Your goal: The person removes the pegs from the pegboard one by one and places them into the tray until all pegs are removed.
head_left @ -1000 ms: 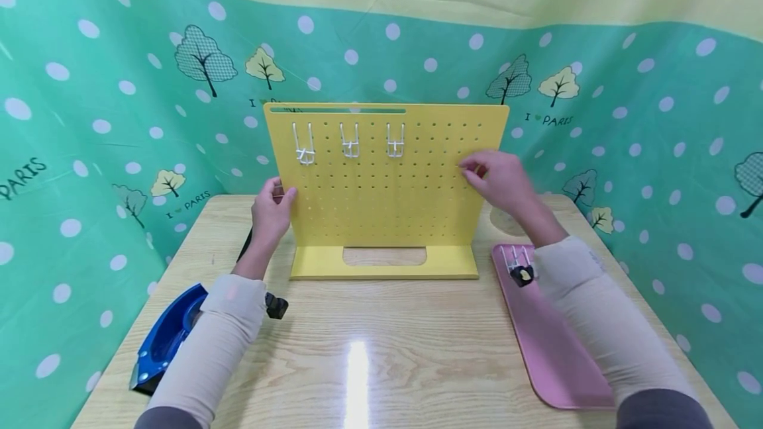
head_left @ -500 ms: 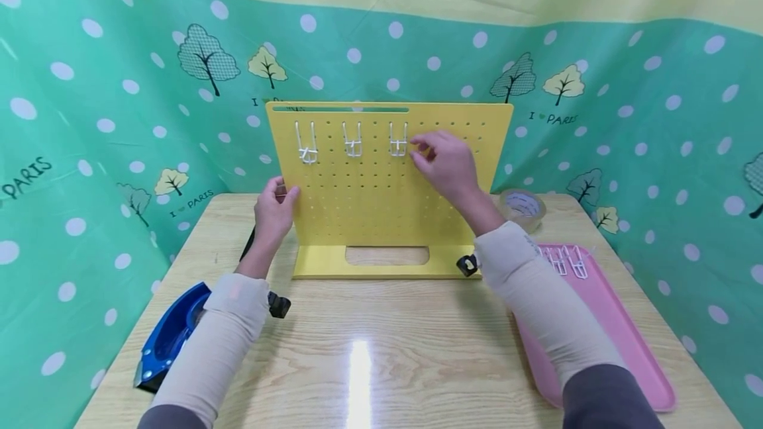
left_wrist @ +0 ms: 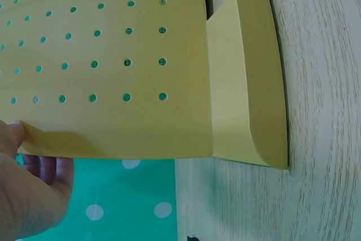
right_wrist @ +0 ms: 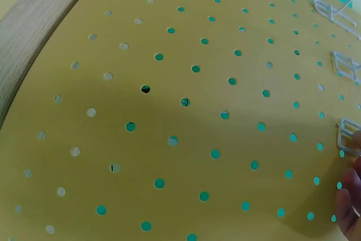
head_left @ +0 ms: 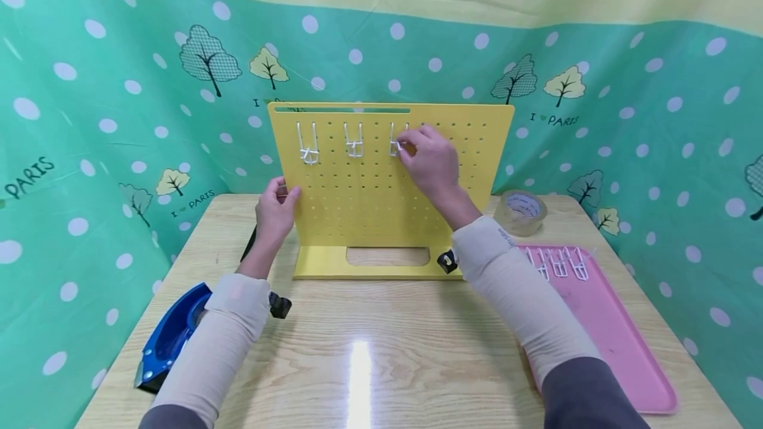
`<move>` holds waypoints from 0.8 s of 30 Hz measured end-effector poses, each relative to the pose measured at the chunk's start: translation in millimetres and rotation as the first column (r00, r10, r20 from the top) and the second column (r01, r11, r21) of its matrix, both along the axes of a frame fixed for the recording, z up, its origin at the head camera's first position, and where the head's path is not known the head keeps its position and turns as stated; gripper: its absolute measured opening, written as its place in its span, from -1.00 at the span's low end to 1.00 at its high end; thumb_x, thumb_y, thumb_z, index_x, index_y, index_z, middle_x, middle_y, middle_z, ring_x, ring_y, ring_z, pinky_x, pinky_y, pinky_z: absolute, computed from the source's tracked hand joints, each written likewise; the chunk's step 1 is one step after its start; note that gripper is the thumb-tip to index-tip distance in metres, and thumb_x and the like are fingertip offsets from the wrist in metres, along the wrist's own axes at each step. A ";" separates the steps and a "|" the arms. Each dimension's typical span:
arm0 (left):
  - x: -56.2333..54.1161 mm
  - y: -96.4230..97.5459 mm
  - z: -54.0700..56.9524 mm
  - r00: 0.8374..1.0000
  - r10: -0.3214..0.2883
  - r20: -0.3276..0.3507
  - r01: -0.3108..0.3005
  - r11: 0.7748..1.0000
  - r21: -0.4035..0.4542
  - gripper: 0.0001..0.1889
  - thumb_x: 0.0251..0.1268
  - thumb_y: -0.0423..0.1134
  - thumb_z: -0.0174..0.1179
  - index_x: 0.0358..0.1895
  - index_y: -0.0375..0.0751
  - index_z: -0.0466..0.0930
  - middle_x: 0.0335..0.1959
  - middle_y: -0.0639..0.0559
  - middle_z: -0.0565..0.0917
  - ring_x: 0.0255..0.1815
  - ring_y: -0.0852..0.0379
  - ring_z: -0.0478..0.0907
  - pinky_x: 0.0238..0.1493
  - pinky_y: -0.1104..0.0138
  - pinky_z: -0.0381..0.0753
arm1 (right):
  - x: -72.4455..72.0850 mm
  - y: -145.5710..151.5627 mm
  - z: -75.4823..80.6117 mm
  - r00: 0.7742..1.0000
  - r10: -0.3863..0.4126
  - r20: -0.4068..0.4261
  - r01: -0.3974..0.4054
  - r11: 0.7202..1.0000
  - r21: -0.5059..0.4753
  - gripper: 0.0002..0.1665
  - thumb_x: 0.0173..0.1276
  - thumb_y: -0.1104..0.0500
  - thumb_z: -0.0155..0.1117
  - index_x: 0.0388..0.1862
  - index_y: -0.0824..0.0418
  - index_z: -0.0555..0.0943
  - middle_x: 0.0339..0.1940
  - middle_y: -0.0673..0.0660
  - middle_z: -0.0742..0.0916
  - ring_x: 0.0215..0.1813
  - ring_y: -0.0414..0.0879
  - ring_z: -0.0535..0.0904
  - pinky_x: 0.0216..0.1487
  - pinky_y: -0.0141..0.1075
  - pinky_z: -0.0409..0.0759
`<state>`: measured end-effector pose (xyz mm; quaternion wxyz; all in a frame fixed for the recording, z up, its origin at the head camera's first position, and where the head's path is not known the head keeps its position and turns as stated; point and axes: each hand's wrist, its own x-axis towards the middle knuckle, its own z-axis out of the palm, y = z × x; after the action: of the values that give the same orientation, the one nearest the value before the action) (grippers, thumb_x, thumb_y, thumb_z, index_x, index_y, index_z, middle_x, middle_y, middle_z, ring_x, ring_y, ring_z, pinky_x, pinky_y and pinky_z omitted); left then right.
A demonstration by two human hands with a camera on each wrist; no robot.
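A yellow pegboard [head_left: 357, 207] stands upright on its foot. My left hand [head_left: 275, 210] grips its left edge, thumb on the front and fingers behind, as the left wrist view also shows. Along the upper left of the board hang a white wire hook [head_left: 308, 153], a second wire hook [head_left: 354, 145] and a third wire hook [head_left: 393, 145]. My right hand [head_left: 432, 163] pinches the third one between thumb and forefinger and covers its right part. In the right wrist view only some fingers [right_wrist: 351, 198] show, beside that hook's frame.
A pink tray [head_left: 620, 349] with several white wire hooks [head_left: 559, 263] lies at the right, partly under the right arm. Behind it sits a roll of clear tape [head_left: 520, 212]. A blue tool [head_left: 169, 336] lies at the left, and a polka-dot curtain hangs behind.
My right hand has moved left across the board, from its bare right part to the third hook, which it now pinches. My left hand has stayed on the edge.
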<state>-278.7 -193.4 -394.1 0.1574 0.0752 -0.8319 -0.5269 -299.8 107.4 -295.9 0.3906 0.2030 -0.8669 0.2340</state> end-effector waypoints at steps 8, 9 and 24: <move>-1.2 0.3 -0.2 1.000 -0.009 0.000 0.009 1.000 0.002 -0.59 0.55 -0.09 0.12 0.33 -0.14 0.46 0.11 -0.21 0.65 0.07 -0.07 0.58 0.04 0.16 0.64 | 3.7 1.5 1.4 1.000 -0.006 -0.007 0.006 1.000 -0.014 -0.85 0.39 0.08 0.39 -0.18 0.11 0.78 -0.25 0.12 0.78 -0.28 0.01 0.69 -0.30 -0.17 0.70; -1.2 0.2 -0.3 1.000 -0.009 -0.001 0.009 1.000 0.001 -0.59 0.55 -0.09 0.12 0.33 -0.13 0.46 0.11 -0.21 0.65 0.06 -0.07 0.58 0.03 0.17 0.64 | 4.3 1.7 1.7 1.000 -0.005 -0.009 0.005 1.000 -0.013 -0.85 0.39 0.08 0.38 -0.18 0.11 0.79 -0.25 0.12 0.78 -0.29 0.01 0.69 -0.31 -0.18 0.70; -0.5 -1.5 -0.7 1.000 -0.010 -0.004 0.010 1.000 0.001 -0.59 0.55 -0.08 0.12 0.33 -0.15 0.46 0.12 -0.23 0.65 0.07 -0.07 0.59 0.03 0.17 0.65 | 14.6 4.1 8.2 0.999 0.039 -0.027 -0.040 0.999 -0.031 -0.86 0.39 0.11 0.37 -0.22 0.14 0.79 -0.30 0.13 0.77 -0.38 -0.02 0.64 -0.41 -0.23 0.62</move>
<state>-279.3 -194.9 -394.8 0.1564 0.0702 -0.8318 -0.5280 -285.2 111.5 -287.7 0.4005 0.2167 -0.8537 0.2527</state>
